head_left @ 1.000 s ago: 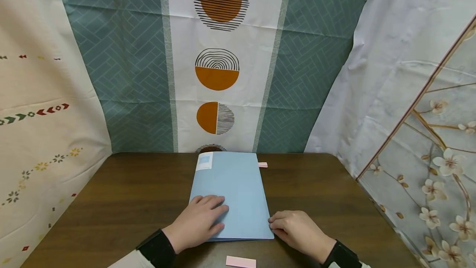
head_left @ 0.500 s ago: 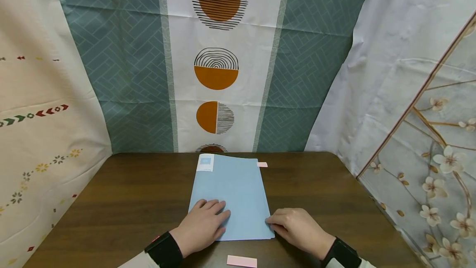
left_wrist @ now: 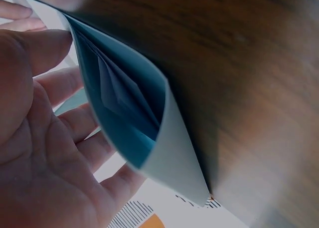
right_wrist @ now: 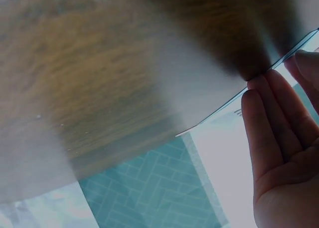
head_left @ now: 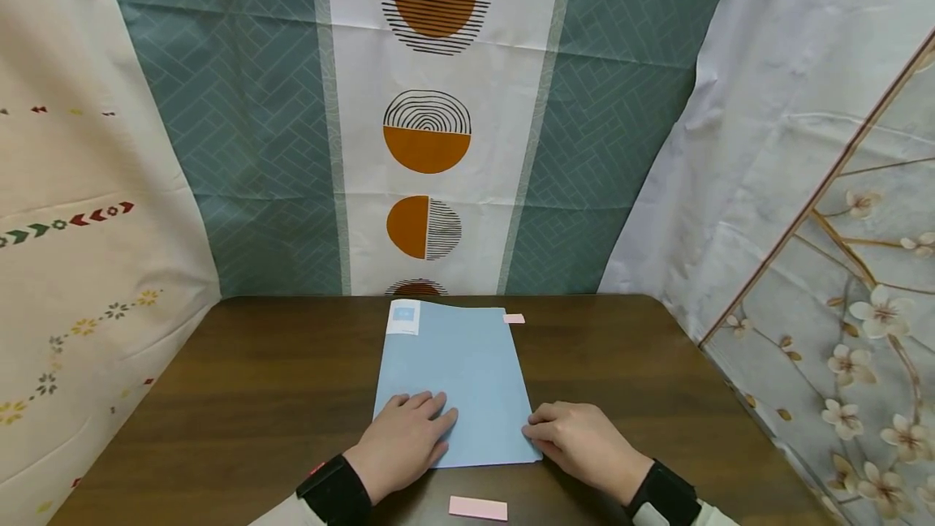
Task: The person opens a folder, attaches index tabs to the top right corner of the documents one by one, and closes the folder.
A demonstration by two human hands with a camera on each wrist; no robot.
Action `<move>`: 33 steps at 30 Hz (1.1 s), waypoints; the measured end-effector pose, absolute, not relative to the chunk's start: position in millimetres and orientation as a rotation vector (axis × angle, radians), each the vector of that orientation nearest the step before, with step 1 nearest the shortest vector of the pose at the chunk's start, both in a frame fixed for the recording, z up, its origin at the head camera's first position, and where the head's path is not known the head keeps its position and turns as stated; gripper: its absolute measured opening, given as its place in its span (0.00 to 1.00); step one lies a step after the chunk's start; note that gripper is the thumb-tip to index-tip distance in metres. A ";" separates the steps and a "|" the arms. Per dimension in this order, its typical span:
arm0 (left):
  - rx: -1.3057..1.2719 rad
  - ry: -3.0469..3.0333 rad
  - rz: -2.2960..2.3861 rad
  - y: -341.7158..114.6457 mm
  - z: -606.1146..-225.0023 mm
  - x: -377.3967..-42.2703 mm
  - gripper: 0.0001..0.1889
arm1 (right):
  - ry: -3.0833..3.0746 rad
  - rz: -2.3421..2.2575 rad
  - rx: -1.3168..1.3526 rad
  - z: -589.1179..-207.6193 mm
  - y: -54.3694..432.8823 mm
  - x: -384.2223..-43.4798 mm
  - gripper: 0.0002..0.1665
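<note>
A light blue folder (head_left: 458, 372) with a white label (head_left: 403, 317) at its upper left lies on the table. My left hand (head_left: 406, 437) rests on the folder's lower left, fingers spread. In the left wrist view, the folder's near side (left_wrist: 164, 133) gapes under that hand, with folded sheets (left_wrist: 122, 83) inside. My right hand (head_left: 577, 438) is at the folder's lower right edge. Its fingers (right_wrist: 269, 123) look straight in the right wrist view, tips touching the edge. A pink paper tab (head_left: 514, 318) sticks out at the folder's upper right.
A pink strip (head_left: 478, 508) lies on the brown wooden table (head_left: 292, 372) in front of the folder. Patterned cloth (head_left: 263, 120) hangs behind the table, with light cloths on both sides.
The folder's top right corner has come down flatter, and more of the pink tab shows. My left hand has slid slightly right; my right fingertips reach a little further over the edge.
</note>
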State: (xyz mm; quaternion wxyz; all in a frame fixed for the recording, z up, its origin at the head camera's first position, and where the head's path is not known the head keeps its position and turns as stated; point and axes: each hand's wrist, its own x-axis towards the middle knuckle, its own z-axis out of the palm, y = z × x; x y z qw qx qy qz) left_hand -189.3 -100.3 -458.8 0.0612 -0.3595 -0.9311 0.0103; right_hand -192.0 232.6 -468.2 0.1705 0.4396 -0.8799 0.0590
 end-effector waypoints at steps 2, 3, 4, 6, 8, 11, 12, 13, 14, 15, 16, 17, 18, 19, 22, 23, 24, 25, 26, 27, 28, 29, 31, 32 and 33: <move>-1.081 -2.825 0.030 -99.3 -458.9 -189.7 0.24 | -2.502 0.162 1.244 -467.5 232.3 -192.7 0.18; -1.080 -2.827 0.027 -98.9 -459.0 -190.0 0.25 | -2.500 0.161 1.241 -467.4 232.3 -193.1 0.18; -1.079 -2.826 0.026 -99.0 -459.1 -190.1 0.25 | -2.492 0.162 1.239 -467.5 231.9 -193.5 0.18; -1.080 -2.818 0.027 -99.6 -458.6 -189.7 0.24 | -2.481 0.159 1.230 -467.9 231.2 -193.2 0.18; -1.088 -2.805 0.020 -100.6 -458.1 -189.4 0.24 | -2.478 0.157 1.225 -468.9 230.8 -192.6 0.18; -1.096 -2.792 0.010 -102.3 -458.0 -189.1 0.24 | -2.483 0.155 1.218 -470.1 229.8 -191.1 0.17; -1.096 -2.791 0.009 -102.7 -458.5 -189.4 0.24 | -2.484 0.157 1.217 -470.1 229.2 -190.8 0.17; -1.096 -2.787 0.003 -103.1 -459.0 -189.8 0.24 | -2.484 0.157 1.217 -470.1 228.9 -190.8 0.17; -1.095 -2.785 0.003 -103.5 -459.8 -190.4 0.24 | -2.484 0.157 1.212 -469.8 228.5 -190.7 0.17; -1.094 -2.781 0.003 -103.7 -460.8 -191.3 0.24 | -2.484 0.159 1.210 -469.7 228.3 -191.0 0.17; -1.093 -2.772 0.005 -103.8 -461.5 -191.9 0.24 | -2.485 0.163 1.208 -469.5 228.3 -191.1 0.16; -1.094 -2.761 0.007 -103.8 -462.0 -192.4 0.24 | -2.486 0.166 1.205 -469.4 228.5 -191.0 0.16; -1.099 -2.745 0.007 -103.6 -462.8 -193.1 0.23 | -2.489 0.169 1.203 -469.6 229.2 -191.1 0.16; -1.104 -2.727 0.008 -103.2 -462.6 -193.4 0.23 | -2.491 0.174 1.200 -470.1 229.9 -190.9 0.16; -1.114 -2.689 0.019 -101.3 -461.3 -193.7 0.22 | -2.505 0.192 1.190 -471.5 232.3 -190.6 0.15; -1.114 -2.684 0.020 -100.6 -460.6 -194.0 0.22 | -2.508 0.195 1.186 -471.9 232.8 -190.7 0.14; -1.112 -2.682 0.020 -100.0 -460.1 -194.3 0.22 | -2.513 0.198 1.183 -472.2 233.3 -191.2 0.14; -1.106 -2.684 0.019 -99.6 -459.2 -194.7 0.22 | -2.517 0.199 1.176 -472.3 233.0 -191.5 0.14; -1.099 -2.688 0.019 -99.2 -458.7 -195.3 0.22 | -2.519 0.201 1.172 -472.5 232.9 -192.0 0.14; -1.092 -2.693 0.018 -99.0 -457.7 -195.8 0.22 | -2.521 0.201 1.168 -472.7 232.6 -192.5 0.14; -1.085 -2.697 0.018 -98.9 -457.0 -196.4 0.22 | -2.523 0.202 1.165 -472.7 232.2 -192.9 0.14; -1.081 -2.700 0.017 -98.9 -456.2 -196.8 0.21 | -2.526 0.204 1.162 -472.6 231.6 -192.9 0.13; -1.079 -2.702 0.018 -99.1 -454.6 -196.9 0.21 | -2.533 0.210 1.161 -472.4 230.8 -192.7 0.13; -1.081 -2.701 0.019 -99.2 -454.0 -196.8 0.21 | -2.537 0.216 1.162 -472.2 230.6 -192.5 0.13; -1.083 -2.697 0.023 -99.3 -453.0 -196.6 0.21 | -2.539 0.221 1.161 -471.8 230.5 -192.2 0.13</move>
